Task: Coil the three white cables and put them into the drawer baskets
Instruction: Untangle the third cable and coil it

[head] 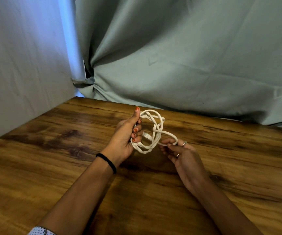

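My left hand [127, 133] grips the coiled white cable [151, 131] above the desk [52, 158] near its far edge; my right hand [179, 151] pinches a loop, its fingertips partly hidden.

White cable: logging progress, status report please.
Left hand grips coiled white cable. Right hand pinches its loose loop. Held above wooden table; nothing in the way.

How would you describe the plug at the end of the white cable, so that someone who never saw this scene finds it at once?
Above the wooden table, the left hand grips a coiled white cable. The plug hangs inside the ring of the coil, just right of the curled fingertips. It is a short, clear, blocky piece, the only part that is not round cord.
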